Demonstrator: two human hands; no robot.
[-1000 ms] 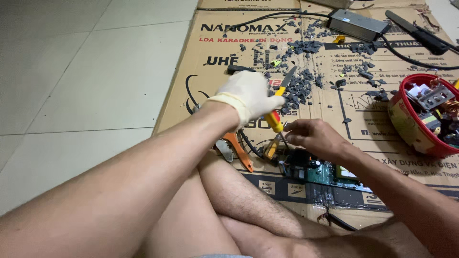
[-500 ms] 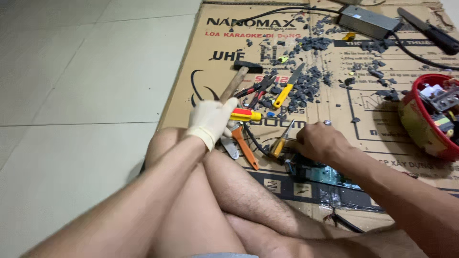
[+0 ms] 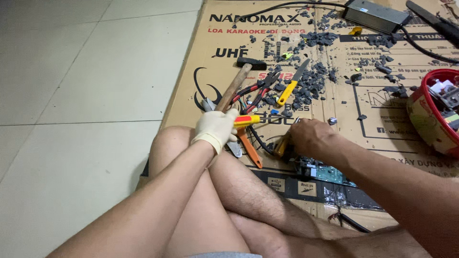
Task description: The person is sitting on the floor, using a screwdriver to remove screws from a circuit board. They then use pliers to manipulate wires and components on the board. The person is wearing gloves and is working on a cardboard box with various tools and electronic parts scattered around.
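Wooden hammer handle (image 3: 233,89) sits inside left hand's (image 3: 216,129) gloved fingers (image 3: 228,117).

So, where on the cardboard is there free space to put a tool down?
Bare cardboard lies between the dark debris pile and the red bowl, with only a few crumbs. The tiled floor left of the sheet is free too. It is crowded around the gloved left hand: hammer, pliers, yellow-handled knife.
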